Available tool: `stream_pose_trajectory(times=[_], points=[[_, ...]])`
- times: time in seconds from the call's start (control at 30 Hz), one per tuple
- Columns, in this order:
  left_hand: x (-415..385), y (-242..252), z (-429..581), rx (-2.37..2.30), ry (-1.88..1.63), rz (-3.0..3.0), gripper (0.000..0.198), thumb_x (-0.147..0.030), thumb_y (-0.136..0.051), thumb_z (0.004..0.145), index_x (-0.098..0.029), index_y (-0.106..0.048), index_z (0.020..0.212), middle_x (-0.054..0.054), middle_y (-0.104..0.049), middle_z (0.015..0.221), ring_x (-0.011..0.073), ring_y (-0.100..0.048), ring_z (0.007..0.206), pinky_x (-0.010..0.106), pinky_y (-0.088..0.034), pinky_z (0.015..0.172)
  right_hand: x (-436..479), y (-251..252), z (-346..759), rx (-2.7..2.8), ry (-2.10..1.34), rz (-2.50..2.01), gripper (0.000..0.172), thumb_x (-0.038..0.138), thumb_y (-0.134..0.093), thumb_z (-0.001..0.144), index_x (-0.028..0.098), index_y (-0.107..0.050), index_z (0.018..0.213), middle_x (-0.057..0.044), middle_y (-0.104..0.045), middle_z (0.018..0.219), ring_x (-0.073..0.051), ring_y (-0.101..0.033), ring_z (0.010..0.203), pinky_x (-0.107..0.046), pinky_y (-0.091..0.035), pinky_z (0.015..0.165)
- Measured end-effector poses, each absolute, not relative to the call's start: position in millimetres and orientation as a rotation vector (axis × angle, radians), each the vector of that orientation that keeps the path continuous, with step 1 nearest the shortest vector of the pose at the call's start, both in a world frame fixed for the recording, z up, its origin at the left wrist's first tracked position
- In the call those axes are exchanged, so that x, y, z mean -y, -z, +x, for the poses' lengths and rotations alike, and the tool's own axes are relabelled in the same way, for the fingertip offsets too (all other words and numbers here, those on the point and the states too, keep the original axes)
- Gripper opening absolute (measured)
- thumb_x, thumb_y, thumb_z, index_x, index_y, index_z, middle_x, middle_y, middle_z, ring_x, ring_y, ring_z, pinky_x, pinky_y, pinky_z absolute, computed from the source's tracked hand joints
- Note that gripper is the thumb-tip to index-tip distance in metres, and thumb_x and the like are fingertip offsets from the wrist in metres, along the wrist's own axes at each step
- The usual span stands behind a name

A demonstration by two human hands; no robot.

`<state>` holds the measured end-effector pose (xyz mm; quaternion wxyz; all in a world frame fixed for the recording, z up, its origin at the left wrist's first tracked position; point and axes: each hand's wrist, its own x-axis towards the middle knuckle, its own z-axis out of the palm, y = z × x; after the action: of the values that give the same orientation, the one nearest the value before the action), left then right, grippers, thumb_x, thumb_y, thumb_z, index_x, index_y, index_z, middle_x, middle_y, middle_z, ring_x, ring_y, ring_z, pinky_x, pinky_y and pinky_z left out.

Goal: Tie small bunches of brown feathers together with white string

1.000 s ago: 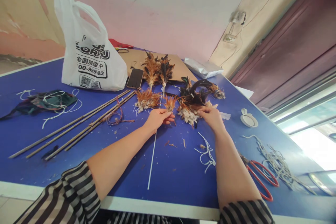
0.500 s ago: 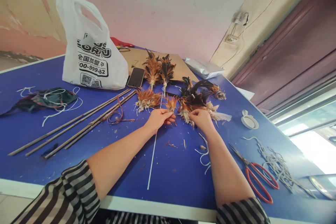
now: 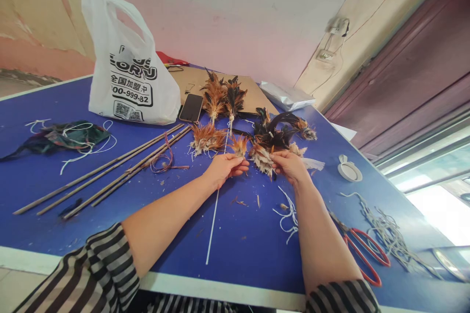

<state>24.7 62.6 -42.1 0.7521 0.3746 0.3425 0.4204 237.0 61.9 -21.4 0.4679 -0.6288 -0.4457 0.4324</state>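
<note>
Between the thumb and fingers of my left hand is a small bunch of orange-brown feathers, its tips pointing away from me. My right hand pinches at the edge of a pile of dark and pale feathers; whether a single feather is between the fingertips is hard to make out. Left of the pile lies a loose heap of orange feathers. Behind it are two tied feather bundles, one brown and one darker.
Thin sticks and purple cord lie left, near a white plastic bag and a phone. On the right are red-handled scissors, a tape roll and tangled string. White threads lie beside my right forearm.
My right hand has shifted slightly right and turned, its fingers now at the front edge of the feather pile. My left hand stays nearly still with its bunch.
</note>
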Motion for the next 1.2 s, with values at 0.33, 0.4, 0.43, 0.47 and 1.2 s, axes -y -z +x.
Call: stream_pose_trajectory(times=[0.33, 0.4, 0.43, 0.47, 1.2], points=[[-62, 43, 27, -0.694, -0.897, 0.723, 0.01, -0.013, -0.062, 0.069, -0.007, -0.062, 0.077, 0.012, -0.066, 0.085, 0.014, -0.064, 0.069, 0.017, -0.051, 0.053, -62, 22, 230, 1.523, -0.257, -1.9, 0.026, 0.037, -0.059, 0.06, 0.016, -0.066, 0.073, -0.003, -0.06, 0.062, -0.016, -0.053, 0.059, -0.028, -0.04, 0.058], [-62, 43, 26, -0.694, -0.902, 0.715, 0.009, -0.013, -0.062, 0.07, -0.007, -0.062, 0.077, 0.012, -0.066, 0.084, 0.0139, -0.064, 0.068, 0.017, -0.051, 0.052, -60, 19, 225, 1.562, -0.059, -1.869, 0.029, 0.038, -0.058, 0.062, 0.016, -0.065, 0.08, -0.004, -0.06, 0.069, -0.017, -0.054, 0.064, -0.028, -0.04, 0.061], [-62, 42, 26, -0.693, -0.903, 0.711, 0.009, -0.013, -0.062, 0.07, -0.007, -0.062, 0.076, 0.012, -0.066, 0.084, 0.0137, -0.063, 0.067, 0.017, -0.051, 0.052, -58, 17, 221, 1.597, 0.037, -1.839, 0.028, 0.037, -0.056, 0.064, 0.016, -0.065, 0.082, -0.005, -0.06, 0.072, -0.017, -0.053, 0.066, -0.028, -0.04, 0.062], [-62, 42, 26, -0.693, -0.906, 0.706, 0.009, -0.013, -0.062, 0.07, -0.007, -0.062, 0.076, 0.012, -0.066, 0.083, 0.0136, -0.063, 0.066, 0.017, -0.051, 0.052, -56, 15, 218, 1.648, 0.112, -1.809, 0.026, 0.035, -0.054, 0.066, 0.017, -0.064, 0.082, -0.005, -0.059, 0.075, -0.016, -0.053, 0.067, -0.028, -0.04, 0.064], [-61, 41, 26, -0.664, -0.899, 0.7, 0.008, -0.011, -0.061, 0.07, -0.007, -0.062, 0.077, 0.012, -0.066, 0.084, 0.013, -0.064, 0.068, 0.017, -0.051, 0.055, -60, 22, 222, 1.683, -0.172, -2.015, 0.024, 0.034, -0.054, 0.062, 0.018, -0.067, 0.074, -0.004, -0.064, 0.064, -0.017, -0.056, 0.061, -0.025, -0.038, 0.058]])
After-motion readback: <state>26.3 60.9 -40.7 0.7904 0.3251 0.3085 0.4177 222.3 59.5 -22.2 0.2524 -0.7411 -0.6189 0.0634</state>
